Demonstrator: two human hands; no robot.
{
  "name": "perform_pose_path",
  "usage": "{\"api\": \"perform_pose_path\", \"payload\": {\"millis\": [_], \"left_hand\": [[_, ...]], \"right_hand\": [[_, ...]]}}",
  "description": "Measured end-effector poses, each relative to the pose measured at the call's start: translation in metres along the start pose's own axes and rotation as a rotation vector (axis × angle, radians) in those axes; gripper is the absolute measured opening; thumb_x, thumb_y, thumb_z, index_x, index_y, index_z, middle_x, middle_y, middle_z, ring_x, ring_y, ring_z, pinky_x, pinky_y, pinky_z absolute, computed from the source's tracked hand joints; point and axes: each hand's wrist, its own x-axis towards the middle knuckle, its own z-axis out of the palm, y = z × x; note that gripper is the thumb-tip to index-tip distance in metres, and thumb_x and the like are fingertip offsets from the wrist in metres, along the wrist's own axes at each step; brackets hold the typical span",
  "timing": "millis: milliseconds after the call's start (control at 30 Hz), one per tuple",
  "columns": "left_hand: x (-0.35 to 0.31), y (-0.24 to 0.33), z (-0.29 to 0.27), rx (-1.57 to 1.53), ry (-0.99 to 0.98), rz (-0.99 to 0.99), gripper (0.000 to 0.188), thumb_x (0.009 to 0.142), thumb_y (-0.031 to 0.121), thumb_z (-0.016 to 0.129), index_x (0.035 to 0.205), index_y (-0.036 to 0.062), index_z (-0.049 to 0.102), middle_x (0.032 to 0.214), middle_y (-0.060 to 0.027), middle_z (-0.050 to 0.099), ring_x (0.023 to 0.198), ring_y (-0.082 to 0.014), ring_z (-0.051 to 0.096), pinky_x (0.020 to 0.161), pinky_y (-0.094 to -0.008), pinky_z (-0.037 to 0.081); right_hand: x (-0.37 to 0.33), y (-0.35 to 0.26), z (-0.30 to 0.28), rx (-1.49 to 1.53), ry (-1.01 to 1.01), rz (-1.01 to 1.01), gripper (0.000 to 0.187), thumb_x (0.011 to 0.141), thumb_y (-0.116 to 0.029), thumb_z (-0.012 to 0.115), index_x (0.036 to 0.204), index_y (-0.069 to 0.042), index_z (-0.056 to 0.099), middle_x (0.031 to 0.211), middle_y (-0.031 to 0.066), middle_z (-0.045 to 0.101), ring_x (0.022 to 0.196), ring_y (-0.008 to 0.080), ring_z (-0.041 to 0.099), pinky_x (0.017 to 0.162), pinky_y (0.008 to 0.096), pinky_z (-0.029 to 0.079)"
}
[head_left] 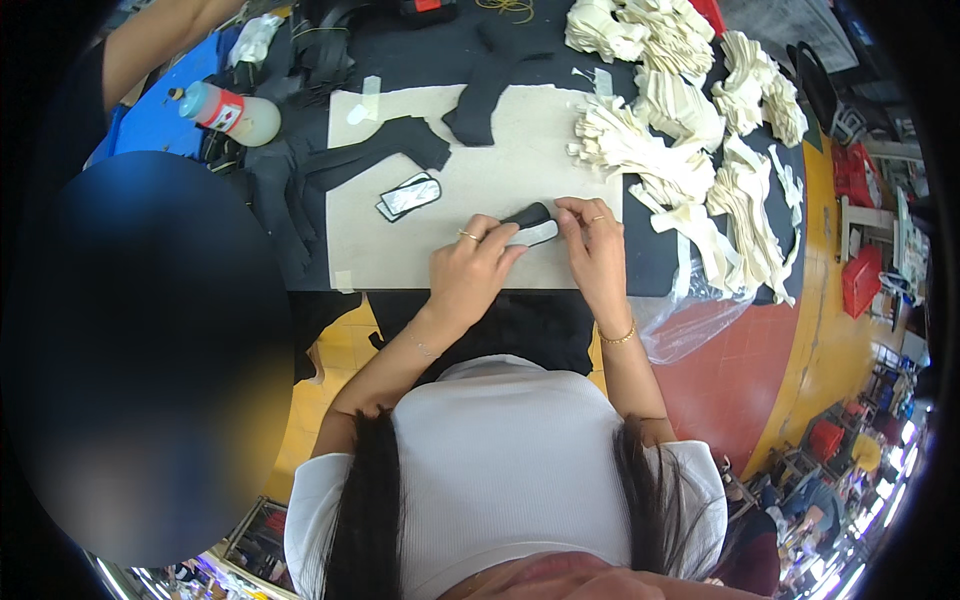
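Nearest is the person's white shirt point(500, 450), with long dark hair hanging down on both sides. Both forearms reach forward over the near edge of the dark surface point(655, 275). The left hand point(472, 262), with a ring on one finger, has a narrow grip: thumb and fingers pinch the left end of a small pale pad point(538, 234). The pad lies just in front of a dark piece point(527, 214), over the beige sheet point(385, 262). The right hand point(597, 245), with a bracelet at the wrist, is at the right end of these two, thumb and forefinger close together; whether its grip has hold of either one cannot be told.

To the right of the right hand, a clear plastic bag point(690, 312) hangs at the surface's near edge above the red floor point(715, 385).

A little farther off, on the left part of the sheet, lie small dark-edged pale pieces point(410, 197), overlapping. Beyond them, a black cloth strip point(390, 148) reaches in from the left, and another dark strip point(482, 105) crosses the sheet's far edge. Bundles of cream cloth point(665, 150) crowd the right side. At far left are a capped bottle point(235, 115), tilted, and another person's arm point(160, 45).
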Motion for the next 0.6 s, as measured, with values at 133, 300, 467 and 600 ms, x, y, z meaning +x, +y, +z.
{"api": "perform_pose_path", "payload": {"millis": [133, 300, 467, 600], "left_hand": [[0.005, -0.002, -0.001, -0.206, 0.042, -0.052, 0.022, 0.080, 0.019, 0.081, 0.096, 0.0076, 0.070, 0.089, -0.0027, 0.062, 0.067, -0.0224, 0.065, 0.055, -0.0330, 0.051], [0.007, -0.011, -0.013, -0.589, -0.177, -0.548, 0.018, 0.084, 0.015, 0.079, 0.096, 0.0034, 0.071, 0.084, -0.0039, 0.069, 0.072, -0.0144, 0.063, 0.063, -0.0287, 0.049], [0.013, -0.054, -0.043, -0.599, 0.107, -0.514, 0.019, 0.087, 0.014, 0.078, 0.102, 0.0025, 0.072, 0.088, -0.0040, 0.070, 0.075, -0.0074, 0.059, 0.067, -0.0268, 0.047], [0.016, -0.077, -0.072, -0.457, 0.160, -0.663, 0.027, 0.089, 0.011, 0.073, 0.114, 0.0020, 0.070, 0.099, -0.0039, 0.066, 0.077, -0.0080, 0.056, 0.070, -0.0239, 0.045]], "right_hand": [[0.000, -0.003, -0.004, 0.163, -0.047, 0.024, 0.018, 0.100, -0.014, 0.061, 0.106, 0.000, 0.070, 0.090, 0.0111, 0.063, 0.080, 0.0211, 0.062, 0.075, 0.0306, 0.048], [0.000, -0.003, -0.006, 0.191, -0.024, 0.032, 0.017, 0.099, -0.013, 0.061, 0.105, 0.001, 0.070, 0.091, 0.0098, 0.064, 0.081, 0.0183, 0.061, 0.075, 0.0290, 0.047], [-0.001, -0.002, -0.007, 0.170, -0.039, 0.078, 0.016, 0.099, -0.013, 0.062, 0.104, 0.000, 0.070, 0.091, 0.0078, 0.064, 0.080, 0.0163, 0.061, 0.075, 0.0276, 0.047], [0.000, -0.009, -0.006, 0.108, -0.036, 0.036, 0.015, 0.098, -0.012, 0.063, 0.103, 0.000, 0.070, 0.091, 0.0074, 0.064, 0.081, 0.0165, 0.061, 0.074, 0.0274, 0.047]]}}
